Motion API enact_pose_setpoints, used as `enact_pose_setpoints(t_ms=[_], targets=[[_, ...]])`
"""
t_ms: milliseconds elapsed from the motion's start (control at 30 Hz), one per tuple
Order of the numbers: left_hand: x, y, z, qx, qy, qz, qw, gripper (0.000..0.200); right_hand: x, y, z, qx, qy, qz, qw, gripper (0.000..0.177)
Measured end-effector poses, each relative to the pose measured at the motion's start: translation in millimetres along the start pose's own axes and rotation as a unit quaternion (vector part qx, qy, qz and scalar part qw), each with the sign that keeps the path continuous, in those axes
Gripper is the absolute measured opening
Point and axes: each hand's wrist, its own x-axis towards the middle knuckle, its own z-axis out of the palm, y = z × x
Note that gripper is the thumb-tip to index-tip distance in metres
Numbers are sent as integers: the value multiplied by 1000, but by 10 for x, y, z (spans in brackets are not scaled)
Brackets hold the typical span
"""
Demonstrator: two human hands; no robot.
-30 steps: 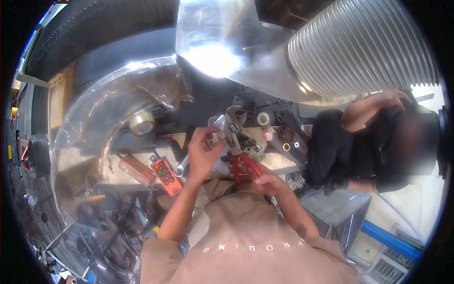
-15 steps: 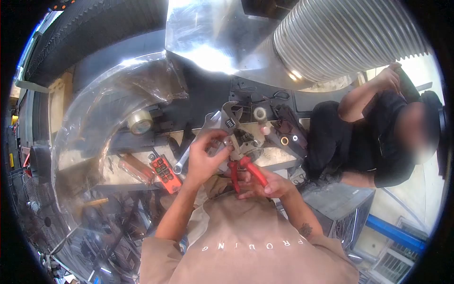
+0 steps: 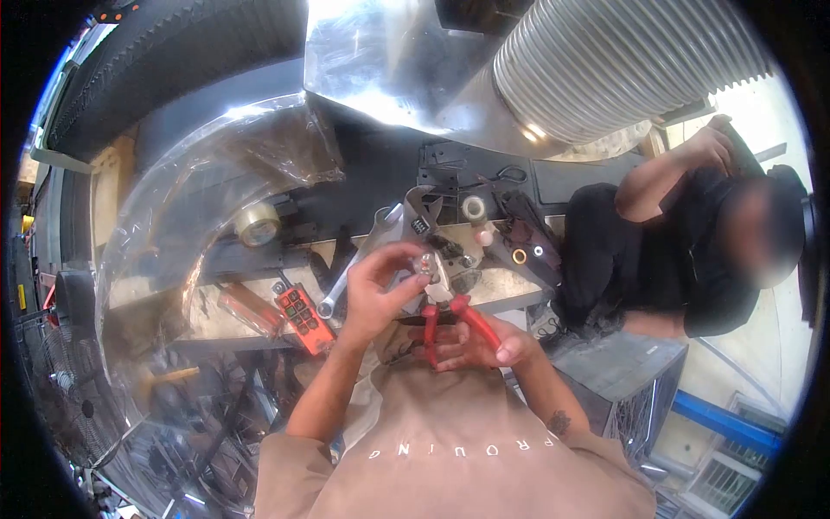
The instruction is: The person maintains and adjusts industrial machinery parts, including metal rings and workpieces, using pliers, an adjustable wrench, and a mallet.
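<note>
My left hand (image 3: 377, 292) pinches a small shiny metal fitting (image 3: 424, 265) between thumb and fingers, above the bench's near edge. In my right hand (image 3: 494, 344) are red-handled pliers (image 3: 445, 304), their handles spread apart and their jaws pointing up beside the fitting. The thumb lies on the right handle, while the fingers reach behind toward the left one. Just past the hands lies a large adjustable wrench (image 3: 418, 216). A combination wrench (image 3: 329, 303) rests left of my left hand, near an orange remote control (image 3: 303, 317).
A tape roll (image 3: 258, 225) and clear plastic sheeting (image 3: 156, 203) occupy the left. Scissors (image 3: 512, 175), a white roll (image 3: 474, 208) and a brass ring (image 3: 520, 257) lie beyond and right. A ribbed duct (image 3: 622, 73) hangs overhead. Another person (image 3: 674, 251) sits at right.
The plier handles have spread wider and the tool has shifted slightly right and nearer my body. More of the fitting shows above my left fingertips.
</note>
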Motion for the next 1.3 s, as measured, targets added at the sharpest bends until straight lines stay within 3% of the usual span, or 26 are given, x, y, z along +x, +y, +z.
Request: enact_pose_setpoints(t_ms=[233, 300, 433, 500, 700, 1300], targets=[[-75, -4, -45, -56, 13, -67, 996, 40, 5, -13, 132, -21, 10, -4, 1000, 125], [-74, 16, -53, -79, 20, -62, 995, 40, -1, -63, 274, -28, 8, -39, 999, 87], [-72, 15, -83, -85, 27, -9, 996, 40, -27, -67, 330, -90, 9, -46, 995, 102], [-103, 61, -101, -67, 33, -13, 997, 41, -87, -71, 307, -197, 35, -13, 980, 98], [-175, 137, -161, -45, 46, 0, 998, 43, -142, -124, 427, -262, 37, -36, 964, 81], [-156, 186, -138, -82, 39, 46, 995, 41, -120, -127, 487, -238, 51, -6, 970, 72]])
